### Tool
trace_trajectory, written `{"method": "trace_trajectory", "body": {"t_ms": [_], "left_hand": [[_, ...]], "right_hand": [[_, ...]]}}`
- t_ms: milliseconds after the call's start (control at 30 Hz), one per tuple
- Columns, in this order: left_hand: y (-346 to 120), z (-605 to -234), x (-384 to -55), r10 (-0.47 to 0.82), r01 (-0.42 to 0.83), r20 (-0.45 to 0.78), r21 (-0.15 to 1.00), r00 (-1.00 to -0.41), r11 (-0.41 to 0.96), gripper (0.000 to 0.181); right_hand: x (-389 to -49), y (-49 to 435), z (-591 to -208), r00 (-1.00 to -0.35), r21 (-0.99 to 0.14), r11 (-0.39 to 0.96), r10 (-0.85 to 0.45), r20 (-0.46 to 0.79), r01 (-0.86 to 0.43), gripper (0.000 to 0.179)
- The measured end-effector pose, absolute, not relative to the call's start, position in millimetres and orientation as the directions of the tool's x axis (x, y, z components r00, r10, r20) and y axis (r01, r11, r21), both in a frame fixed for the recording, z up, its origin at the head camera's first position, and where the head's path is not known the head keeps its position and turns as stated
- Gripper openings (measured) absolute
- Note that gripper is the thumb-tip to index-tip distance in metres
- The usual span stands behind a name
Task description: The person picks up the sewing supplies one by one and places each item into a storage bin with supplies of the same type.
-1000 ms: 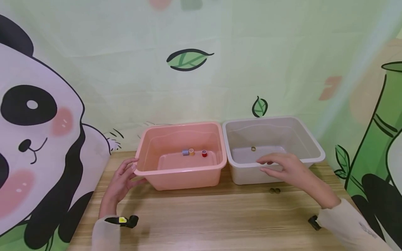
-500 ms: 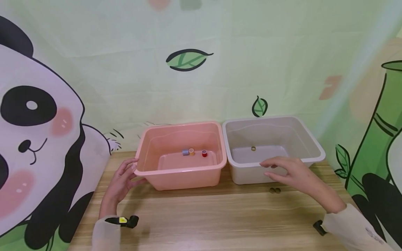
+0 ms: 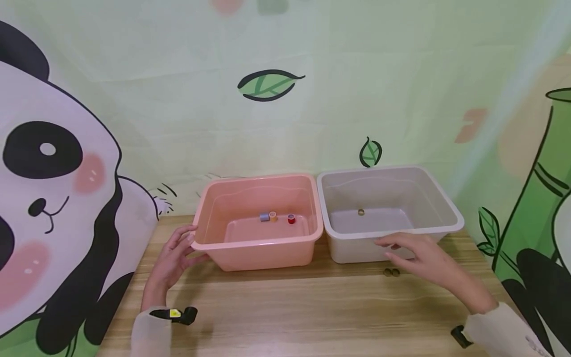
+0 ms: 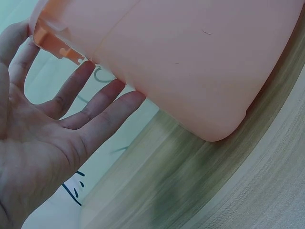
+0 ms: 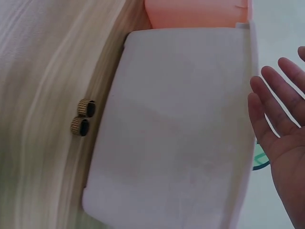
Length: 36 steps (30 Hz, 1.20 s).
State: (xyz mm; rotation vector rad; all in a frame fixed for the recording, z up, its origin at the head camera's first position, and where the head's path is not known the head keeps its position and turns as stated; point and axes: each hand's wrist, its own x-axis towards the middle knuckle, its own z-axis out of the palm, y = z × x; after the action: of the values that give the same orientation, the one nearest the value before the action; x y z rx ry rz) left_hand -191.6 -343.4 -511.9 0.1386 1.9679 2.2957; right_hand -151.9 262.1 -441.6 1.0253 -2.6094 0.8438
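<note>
My left hand (image 3: 173,255) touches the left side of a pink plastic bin (image 3: 263,257) with spread, fairly straight fingertips, also seen along the bin wall in the left wrist view. Inside that bin lie a small blue cylinder (image 3: 264,217), an orange one (image 3: 273,216) and a red one (image 3: 291,218). Above the front rim of a grey bin (image 3: 357,250) hovers my right hand (image 3: 424,255), holding nothing, fingers loosely bent. A gold ring-like piece (image 3: 361,212) lies in the grey bin. Two ribbed brass-coloured rings (image 5: 83,117) stand on the table before it.
Both bins stand side by side at the back of a wood-grain table (image 3: 285,312). A cloth backdrop (image 3: 178,99) with panda and leaf prints hangs right behind them. Each wrist carries a black camera mount (image 3: 189,315).
My right hand has drawn back a little to the right and toward me, away from over the grey bin. The left hand, the bins and the small pieces stay where they were.
</note>
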Motion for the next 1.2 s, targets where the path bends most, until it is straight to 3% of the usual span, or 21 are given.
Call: {"method": "trace_trajectory", "body": {"t_ms": [767,1200], "left_hand": [[-344.2,-512.4,-191.8,0.141,-0.023,-0.001,0.988,-0.99,-0.153,0.031],[-342.3,-509.7,-190.8,0.145,-0.033,-0.013,0.99,-0.989,-0.136,0.033]], "right_hand": [[-135.6,283.8,-468.6,-0.797,-0.41,0.692,-0.443,0.41,-0.595,0.029],[-134.9,296.0,-481.7,-0.831,-0.451,0.704,-0.401,0.386,-0.549,0.026]]}}
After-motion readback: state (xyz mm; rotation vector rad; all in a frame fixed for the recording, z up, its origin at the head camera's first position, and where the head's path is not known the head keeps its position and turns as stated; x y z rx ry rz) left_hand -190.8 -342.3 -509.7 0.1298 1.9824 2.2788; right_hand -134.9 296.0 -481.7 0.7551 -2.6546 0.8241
